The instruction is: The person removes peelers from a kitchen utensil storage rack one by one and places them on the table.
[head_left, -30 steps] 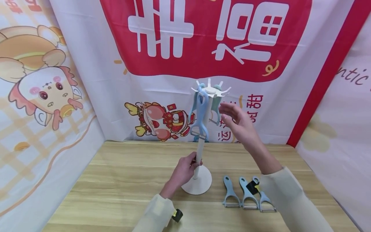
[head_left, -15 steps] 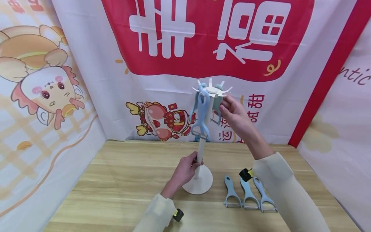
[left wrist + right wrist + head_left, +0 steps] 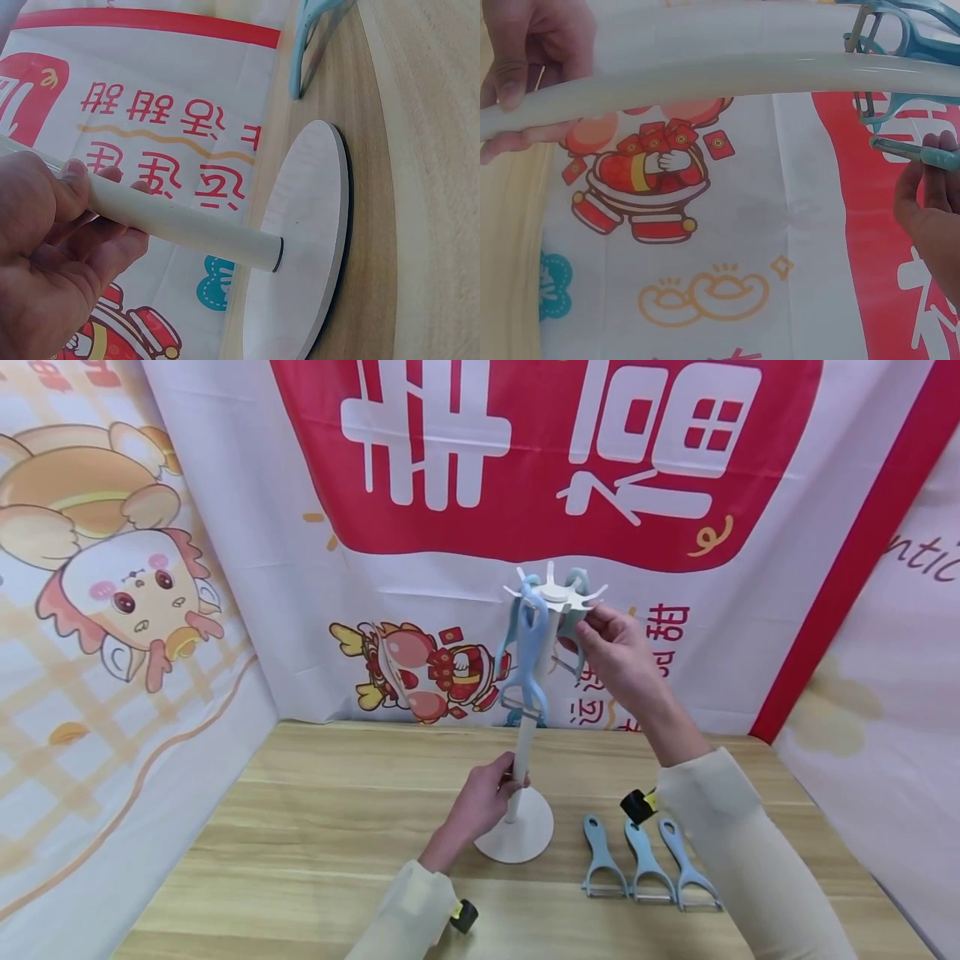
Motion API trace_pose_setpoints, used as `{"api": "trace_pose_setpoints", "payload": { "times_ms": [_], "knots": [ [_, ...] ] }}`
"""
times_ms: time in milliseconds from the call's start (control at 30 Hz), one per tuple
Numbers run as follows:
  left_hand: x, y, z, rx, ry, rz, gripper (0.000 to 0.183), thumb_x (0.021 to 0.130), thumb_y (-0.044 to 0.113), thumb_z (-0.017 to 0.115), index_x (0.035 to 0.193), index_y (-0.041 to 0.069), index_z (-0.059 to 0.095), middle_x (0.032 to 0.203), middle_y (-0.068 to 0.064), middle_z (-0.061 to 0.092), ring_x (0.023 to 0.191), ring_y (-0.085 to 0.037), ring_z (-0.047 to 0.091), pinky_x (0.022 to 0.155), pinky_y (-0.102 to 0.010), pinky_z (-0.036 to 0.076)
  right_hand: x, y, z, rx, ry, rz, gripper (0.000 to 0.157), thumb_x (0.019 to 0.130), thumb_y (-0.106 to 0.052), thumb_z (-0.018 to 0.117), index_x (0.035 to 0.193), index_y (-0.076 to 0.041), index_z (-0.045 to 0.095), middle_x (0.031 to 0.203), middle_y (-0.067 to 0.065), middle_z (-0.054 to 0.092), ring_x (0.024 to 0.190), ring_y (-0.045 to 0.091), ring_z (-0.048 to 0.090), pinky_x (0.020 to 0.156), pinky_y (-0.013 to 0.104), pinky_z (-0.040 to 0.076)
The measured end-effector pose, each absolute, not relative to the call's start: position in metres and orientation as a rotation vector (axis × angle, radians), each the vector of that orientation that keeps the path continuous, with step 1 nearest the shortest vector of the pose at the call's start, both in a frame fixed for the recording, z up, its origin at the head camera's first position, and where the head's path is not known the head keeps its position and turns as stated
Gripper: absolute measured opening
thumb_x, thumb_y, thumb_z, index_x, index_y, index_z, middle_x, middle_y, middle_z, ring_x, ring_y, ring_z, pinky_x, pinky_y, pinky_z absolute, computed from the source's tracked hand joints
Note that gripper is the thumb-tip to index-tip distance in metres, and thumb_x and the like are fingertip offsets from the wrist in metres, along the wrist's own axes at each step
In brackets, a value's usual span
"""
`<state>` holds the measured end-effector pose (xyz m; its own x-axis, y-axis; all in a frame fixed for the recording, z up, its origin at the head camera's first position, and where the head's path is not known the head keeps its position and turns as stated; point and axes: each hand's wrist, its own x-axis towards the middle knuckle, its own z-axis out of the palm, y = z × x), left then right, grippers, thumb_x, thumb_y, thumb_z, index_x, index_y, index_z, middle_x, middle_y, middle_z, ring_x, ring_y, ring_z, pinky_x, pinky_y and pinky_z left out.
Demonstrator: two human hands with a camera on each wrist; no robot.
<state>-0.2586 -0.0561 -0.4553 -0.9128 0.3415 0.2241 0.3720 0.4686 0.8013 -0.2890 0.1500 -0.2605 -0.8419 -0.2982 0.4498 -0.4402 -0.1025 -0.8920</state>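
A white stand with a hooked top (image 3: 557,597) and a round base (image 3: 514,837) stands on the table. My left hand (image 3: 478,802) grips its pole (image 3: 187,225) low down, just above the base. Up at the hooks, my right hand (image 3: 621,647) pinches a pale green Y-shaped peeler (image 3: 572,625) by its handle; in the right wrist view the held peeler (image 3: 900,148) is seen edge-on beside the pole. A light blue peeler (image 3: 531,635) hangs at the front of the stand, blade down, with another bluish peeler (image 3: 510,631) hanging behind it.
Three blue peelers lie in a row at the right of the base: a left one (image 3: 602,858), a middle one (image 3: 647,864) and a right one (image 3: 688,868), near my right sleeve. A printed cloth (image 3: 420,585) hangs close behind the wooden table (image 3: 315,827).
My right hand has come in from beside the stand and taken hold of the green peeler's handle. That peeler's top has risen slightly above the hooks. My left hand keeps its grip.
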Motion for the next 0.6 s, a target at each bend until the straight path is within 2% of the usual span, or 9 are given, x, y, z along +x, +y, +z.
{"api": "trace_pose_setpoints", "payload": {
  "times_ms": [133, 367, 600],
  "knots": [
    [-0.2599, -0.0559, -0.4563, -0.654, -2.659, -1.462, 0.015, 0.101, 0.006, 0.056, 0.114, 0.011, 0.060, 0.103, 0.000, 0.070, 0.104, -0.019, 0.067, 0.100, -0.045, 0.056, -0.2890, 0.1498, -0.2566, 0.794, -2.002, 2.164, 0.049, 0.101, -0.011, 0.056, 0.148, -0.003, 0.043, 0.133, 0.005, 0.058, 0.121, 0.015, 0.060, 0.099, 0.020, 0.052],
    [-0.2610, -0.0562, -0.4585, -0.646, -2.661, -1.450, 0.016, 0.101, 0.006, 0.055, 0.117, 0.008, 0.060, 0.102, 0.001, 0.070, 0.104, -0.018, 0.067, 0.100, -0.044, 0.056, -0.2903, 0.1466, -0.2545, 0.740, -1.990, 2.148, 0.052, 0.099, -0.017, 0.061, 0.148, -0.008, 0.045, 0.138, 0.007, 0.055, 0.127, 0.019, 0.058, 0.104, 0.022, 0.049],
    [-0.2614, -0.0553, -0.4585, -0.629, -2.677, -1.464, 0.016, 0.100, 0.007, 0.056, 0.116, 0.011, 0.060, 0.103, 0.002, 0.069, 0.104, -0.016, 0.067, 0.100, -0.042, 0.056, -0.2899, 0.1523, -0.2561, 0.689, -1.936, 2.135, 0.052, 0.098, -0.016, 0.062, 0.147, -0.016, 0.048, 0.140, 0.009, 0.056, 0.125, 0.019, 0.060, 0.101, 0.021, 0.052]
  ]
}}
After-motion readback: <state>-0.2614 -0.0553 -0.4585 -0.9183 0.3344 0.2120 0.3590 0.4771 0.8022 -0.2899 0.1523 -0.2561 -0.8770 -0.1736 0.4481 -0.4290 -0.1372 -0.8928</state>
